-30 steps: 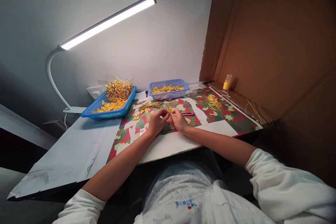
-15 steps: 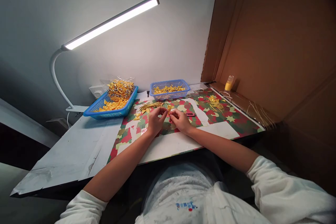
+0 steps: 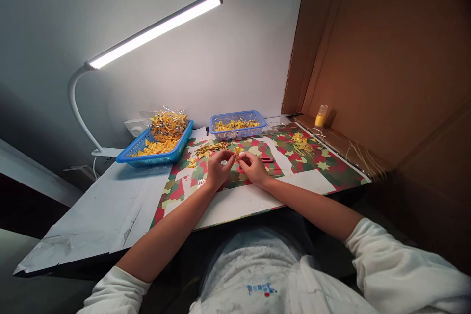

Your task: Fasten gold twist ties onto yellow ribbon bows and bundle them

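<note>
My left hand (image 3: 219,170) and my right hand (image 3: 253,169) meet over the middle of the patterned table cover. Pinched between the fingertips of both is a small yellow ribbon bow (image 3: 237,150), mostly covered by the fingers. A thin cord seems to loop up beside it, too fine to follow. Just beyond my left hand lie a bundle of gold cords (image 3: 210,147) and a loose yellow bow (image 3: 192,163). To the right of my right hand rests a small dark pink-edged tool (image 3: 267,160), its kind unclear.
At the back left a blue basket (image 3: 154,159) holds yellow pieces and a bagged heap. Behind my hands stands a smaller blue basket (image 3: 239,133) of corded bows. More yellow cords (image 3: 302,145) lie right. A lamp (image 3: 156,29) hangs above; cardboard (image 3: 386,68) walls the right.
Both hands stay almost in place around the bow, with only slight finger movement. The view has shifted very slightly.
</note>
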The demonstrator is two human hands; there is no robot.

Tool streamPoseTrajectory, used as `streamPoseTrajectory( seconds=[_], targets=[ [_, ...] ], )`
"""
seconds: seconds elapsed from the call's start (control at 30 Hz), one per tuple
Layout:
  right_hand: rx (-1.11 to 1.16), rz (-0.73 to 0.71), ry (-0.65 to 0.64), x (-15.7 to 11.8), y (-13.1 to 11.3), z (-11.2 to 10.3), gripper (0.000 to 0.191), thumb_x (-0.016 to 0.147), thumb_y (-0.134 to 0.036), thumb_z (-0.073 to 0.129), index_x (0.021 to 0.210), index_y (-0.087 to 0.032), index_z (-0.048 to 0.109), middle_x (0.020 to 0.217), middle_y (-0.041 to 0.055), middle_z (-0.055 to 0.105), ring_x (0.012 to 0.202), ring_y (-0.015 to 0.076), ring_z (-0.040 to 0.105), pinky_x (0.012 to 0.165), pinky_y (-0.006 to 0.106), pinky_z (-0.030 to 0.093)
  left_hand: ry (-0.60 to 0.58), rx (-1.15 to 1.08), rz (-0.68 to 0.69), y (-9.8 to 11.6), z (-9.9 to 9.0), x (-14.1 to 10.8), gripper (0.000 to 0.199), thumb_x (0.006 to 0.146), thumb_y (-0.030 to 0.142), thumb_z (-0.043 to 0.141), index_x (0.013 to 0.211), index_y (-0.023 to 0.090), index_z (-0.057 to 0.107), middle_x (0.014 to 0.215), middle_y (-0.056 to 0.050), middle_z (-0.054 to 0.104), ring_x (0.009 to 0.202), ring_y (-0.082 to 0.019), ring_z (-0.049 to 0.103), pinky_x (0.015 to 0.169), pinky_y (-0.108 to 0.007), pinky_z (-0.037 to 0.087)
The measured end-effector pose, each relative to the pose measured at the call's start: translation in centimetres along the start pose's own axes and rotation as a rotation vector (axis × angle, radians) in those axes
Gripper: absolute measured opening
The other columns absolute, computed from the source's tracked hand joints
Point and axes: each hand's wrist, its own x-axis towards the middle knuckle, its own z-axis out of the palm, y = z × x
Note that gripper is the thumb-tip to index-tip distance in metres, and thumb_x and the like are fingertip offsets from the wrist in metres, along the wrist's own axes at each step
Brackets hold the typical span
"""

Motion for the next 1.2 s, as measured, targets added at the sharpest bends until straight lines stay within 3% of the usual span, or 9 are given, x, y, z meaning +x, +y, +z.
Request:
streamPoseTrajectory(
  seconds=[0.53, 0.77, 0.97, 1.1, 1.2],
  targets=[
    [-0.048, -0.024, 0.013, 0.0, -0.2, -0.1, 0.012, 0.077, -0.033, 0.049, 0.076, -0.021, 0.050, 0.063, -0.0024, 0.051, 0.059, 0.0130, 0.047, 0.059, 0.027, 0.038, -0.060, -0.229, -0.240, -0.8, -0.4, 0.4, 0.014, 0.069, 0.031, 0.066, 0.071, 0.018, 0.069, 0.067, -0.002, 0.071, 0.061, -0.015, 0.063, 0.060, -0.026, 0.052],
    [-0.035, -0.025, -0.005, -0.1, -0.4, -0.2, 0.011, 0.079, -0.032, 0.047, 0.074, -0.022, 0.048, 0.060, -0.0025, 0.050, 0.058, 0.0136, 0.047, 0.058, 0.027, 0.038, -0.170, -0.565, -0.487, -1.2, -0.7, 1.2, 0.046, 0.083, 0.049, 0.040, 0.067, 0.017, 0.068, 0.073, -0.011, 0.073, 0.065, -0.019, 0.066, 0.064, -0.034, 0.057],
    [-0.027, -0.050, -0.046, -0.2, -0.6, -0.3, 0.011, 0.080, -0.032, 0.047, 0.075, -0.022, 0.048, 0.061, -0.0027, 0.051, 0.058, 0.0132, 0.047, 0.058, 0.026, 0.038, -0.207, -0.507, -0.465, -0.9, -1.1, 1.3, 0.025, 0.066, 0.042, 0.073, 0.069, 0.017, 0.070, 0.068, -0.004, 0.070, 0.057, -0.015, 0.062, 0.060, -0.030, 0.055],
    [-0.045, -0.065, -0.053, -0.3, -0.7, -0.4, 0.011, 0.081, -0.031, 0.046, 0.077, -0.022, 0.050, 0.061, -0.0024, 0.051, 0.058, 0.0134, 0.047, 0.057, 0.026, 0.037, -0.299, -0.436, -0.384, -0.6, -1.6, 1.4, 0.030, 0.062, 0.045, 0.079, 0.072, 0.018, 0.071, 0.070, -0.004, 0.070, 0.060, -0.014, 0.062, 0.061, -0.028, 0.054],
    [-0.072, -0.076, -0.050, -0.3, -0.6, -0.4, 0.012, 0.081, -0.032, 0.046, 0.076, -0.022, 0.049, 0.060, -0.0026, 0.050, 0.059, 0.0134, 0.046, 0.057, 0.026, 0.036, -0.304, -0.427, -0.328, -0.5, -1.8, 1.5, 0.032, 0.064, 0.048, 0.079, 0.071, 0.018, 0.070, 0.068, -0.003, 0.068, 0.060, -0.014, 0.061, 0.060, -0.027, 0.053]
  ],
)
